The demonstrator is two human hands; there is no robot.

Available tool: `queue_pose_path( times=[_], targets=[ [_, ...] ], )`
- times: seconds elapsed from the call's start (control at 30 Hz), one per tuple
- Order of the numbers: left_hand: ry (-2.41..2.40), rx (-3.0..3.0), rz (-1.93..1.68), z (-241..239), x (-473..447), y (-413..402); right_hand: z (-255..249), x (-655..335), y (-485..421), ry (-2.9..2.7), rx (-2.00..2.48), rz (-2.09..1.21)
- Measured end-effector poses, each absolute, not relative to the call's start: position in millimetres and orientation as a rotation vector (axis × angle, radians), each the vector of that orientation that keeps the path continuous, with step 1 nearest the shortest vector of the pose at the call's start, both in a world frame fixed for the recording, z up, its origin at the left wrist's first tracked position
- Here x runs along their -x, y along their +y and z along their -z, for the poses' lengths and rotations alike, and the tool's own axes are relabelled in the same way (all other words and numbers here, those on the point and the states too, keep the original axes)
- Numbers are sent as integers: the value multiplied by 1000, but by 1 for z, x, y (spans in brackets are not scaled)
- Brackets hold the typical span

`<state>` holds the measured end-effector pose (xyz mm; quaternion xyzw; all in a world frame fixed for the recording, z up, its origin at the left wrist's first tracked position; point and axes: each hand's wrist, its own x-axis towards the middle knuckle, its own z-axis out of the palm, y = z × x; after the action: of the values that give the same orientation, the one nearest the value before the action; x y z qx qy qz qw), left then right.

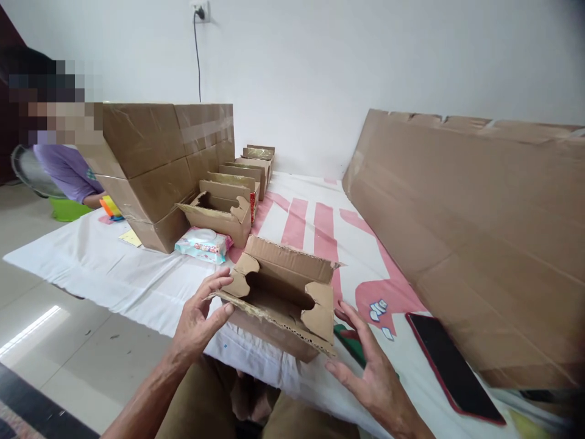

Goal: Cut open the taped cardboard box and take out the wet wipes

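An open cardboard box [274, 329] stands at the near edge of the cloth-covered table, its flaps raised and no contents visible inside. My left hand [201, 317] is at its left end, thumb and fingers apart around the corner; whether it touches the cardboard I cannot tell. Off the box's right end, my right hand [365, 360] has its fingers spread and holds nothing. A green flat object [351, 344] lies partly hidden behind that hand.
Several open boxes [223, 222] line up behind a wipes pack [204, 245]. Stacked closed cartons [150, 164] rise at left, with a person in a purple sleeve [68, 171] beyond. A large cardboard sheet [470, 244] leans at right, near a phone [457, 366].
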<state>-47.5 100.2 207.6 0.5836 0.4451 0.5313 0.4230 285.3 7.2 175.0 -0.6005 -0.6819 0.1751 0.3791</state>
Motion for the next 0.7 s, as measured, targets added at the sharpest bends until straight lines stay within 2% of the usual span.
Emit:
queue_pose_path(
  times=[0.4,0.7],
  targets=[
    [1404,-1349,-1374,-190,25,119,-175,-272,35,-1550,1330,-746],
    [1420,-1250,-1218,-181,42,102,-174,-278,40,-1690,1373,-753]
  ],
)
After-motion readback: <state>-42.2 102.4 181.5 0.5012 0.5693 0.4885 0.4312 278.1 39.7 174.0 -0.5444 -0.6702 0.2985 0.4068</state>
